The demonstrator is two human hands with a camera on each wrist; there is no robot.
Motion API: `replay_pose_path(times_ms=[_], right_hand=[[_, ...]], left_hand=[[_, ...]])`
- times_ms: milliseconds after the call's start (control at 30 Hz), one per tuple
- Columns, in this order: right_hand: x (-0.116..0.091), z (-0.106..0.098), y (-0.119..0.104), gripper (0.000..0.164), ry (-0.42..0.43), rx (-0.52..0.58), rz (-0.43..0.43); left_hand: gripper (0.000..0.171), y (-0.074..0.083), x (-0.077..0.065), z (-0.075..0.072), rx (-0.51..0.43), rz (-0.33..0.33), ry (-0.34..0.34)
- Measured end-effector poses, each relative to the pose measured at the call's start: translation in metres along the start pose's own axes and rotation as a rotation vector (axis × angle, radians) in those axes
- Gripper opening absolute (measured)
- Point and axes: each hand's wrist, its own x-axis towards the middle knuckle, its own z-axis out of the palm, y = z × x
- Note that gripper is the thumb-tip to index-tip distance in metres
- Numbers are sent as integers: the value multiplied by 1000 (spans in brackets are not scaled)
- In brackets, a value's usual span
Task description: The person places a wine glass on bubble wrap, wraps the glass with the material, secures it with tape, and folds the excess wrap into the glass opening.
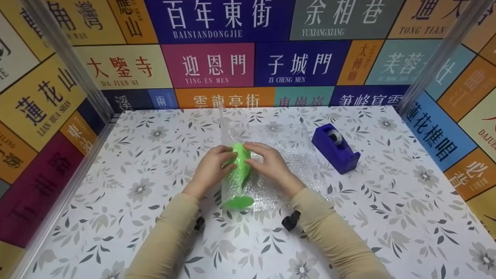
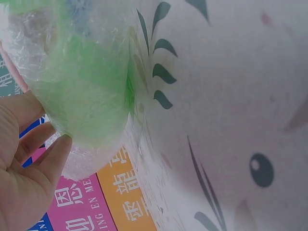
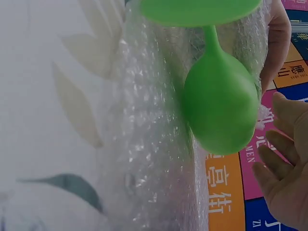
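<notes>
A bright green goblet (image 1: 242, 162) lies on its side on a sheet of clear bubble wrap (image 1: 288, 143), its round foot towards me. Part of the wrap is folded over the goblet's left side. My left hand (image 1: 212, 166) holds that folded part against the bowl, and in the left wrist view its thumb and fingers (image 2: 57, 156) pinch the plastic. On the other side, the right hand (image 1: 271, 162) has its fingertips at the bowl. The right wrist view shows this hand (image 3: 288, 168) with loosely bent, spread fingers beside the goblet (image 3: 221, 101).
A blue tape dispenser (image 1: 329, 153) with a roll of tape stands to the right of the wrap. The flower-patterned table (image 1: 116, 186) is bounded by panels of coloured signs (image 1: 209, 64) at the back and sides.
</notes>
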Motion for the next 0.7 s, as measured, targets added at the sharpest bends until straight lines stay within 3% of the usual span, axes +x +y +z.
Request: replay_pose_path(times_ms=[200, 500, 700], right_hand=[[-3, 5, -1, 49, -40, -116, -180], [-5, 8, 3, 58, -121, -212, -186], [-6, 8, 4, 60, -118, -249, -206]], left_hand=[[36, 2, 0, 1, 23, -15, -2], [34, 1, -1, 3, 29, 11, 22], [34, -2, -2, 2, 11, 36, 19]])
